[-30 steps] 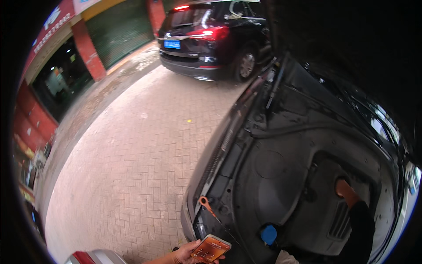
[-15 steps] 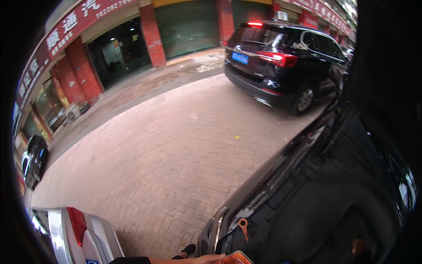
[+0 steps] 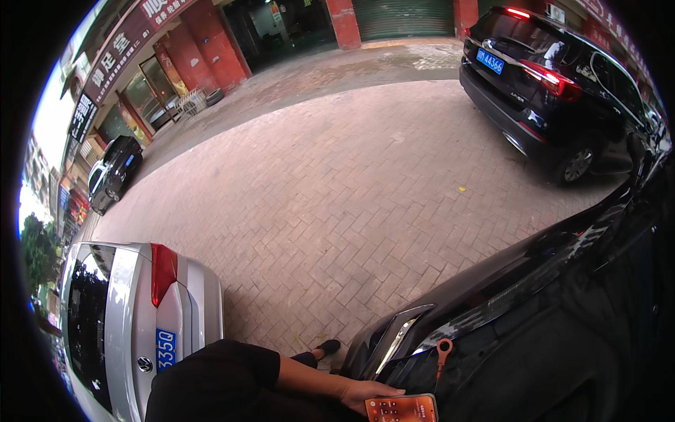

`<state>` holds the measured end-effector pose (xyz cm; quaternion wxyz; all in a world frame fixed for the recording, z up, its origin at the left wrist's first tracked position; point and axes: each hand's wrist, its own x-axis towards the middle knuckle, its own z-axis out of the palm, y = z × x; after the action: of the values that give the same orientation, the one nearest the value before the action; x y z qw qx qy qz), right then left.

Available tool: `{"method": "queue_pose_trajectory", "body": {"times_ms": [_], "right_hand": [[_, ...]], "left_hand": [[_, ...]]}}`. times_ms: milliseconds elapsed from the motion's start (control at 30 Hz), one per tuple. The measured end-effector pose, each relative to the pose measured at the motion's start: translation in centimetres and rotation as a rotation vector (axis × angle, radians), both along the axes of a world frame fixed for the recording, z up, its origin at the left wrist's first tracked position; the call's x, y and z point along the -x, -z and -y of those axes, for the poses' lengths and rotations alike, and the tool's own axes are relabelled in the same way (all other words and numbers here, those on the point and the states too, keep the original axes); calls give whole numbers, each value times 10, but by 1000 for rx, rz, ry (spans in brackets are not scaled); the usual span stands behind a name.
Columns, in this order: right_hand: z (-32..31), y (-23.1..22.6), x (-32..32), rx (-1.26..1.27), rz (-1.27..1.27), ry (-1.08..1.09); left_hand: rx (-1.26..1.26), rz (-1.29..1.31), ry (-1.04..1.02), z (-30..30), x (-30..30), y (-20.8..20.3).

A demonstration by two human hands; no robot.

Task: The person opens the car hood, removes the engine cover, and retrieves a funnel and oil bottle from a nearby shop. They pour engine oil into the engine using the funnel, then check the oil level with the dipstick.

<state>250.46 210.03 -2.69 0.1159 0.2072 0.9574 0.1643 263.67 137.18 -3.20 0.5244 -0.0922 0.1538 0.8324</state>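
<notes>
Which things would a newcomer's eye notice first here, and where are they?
First would probably come the glossy black SUV with glowing red lights at the upper right, then the silver car with a red tail lamp at the lower left. At the bottom edge, the bare left hand holds a rectangular phone with an orange screen; an orange ring-shaped handle stands out above it.

Spreads as zigzag brick pavement (image 3: 302, 183). Bears a silver car (image 3: 133, 309) at lower left, a black SUV (image 3: 534, 95) at upper right, a dark car (image 3: 520, 309) at lower right, a small car (image 3: 116, 172) at far left. Carries a yellow scrap (image 3: 462, 188) near the SUV and a shoe (image 3: 328, 347) beside the dark car.
</notes>
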Motion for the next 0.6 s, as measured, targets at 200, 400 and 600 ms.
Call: {"method": "queue_pose_trajectory", "body": {"times_ms": [200,400,600], "right_hand": [[-11,7,8,8,2,0],[-18,7,20,-4,-8,-11],[-26,6,0,-22,-3,0]], "left_hand": [[41,-55,69,-8,3,7],[102,-237,238,-13,3,23],[-165,-105,162,-21,1,34]]}}
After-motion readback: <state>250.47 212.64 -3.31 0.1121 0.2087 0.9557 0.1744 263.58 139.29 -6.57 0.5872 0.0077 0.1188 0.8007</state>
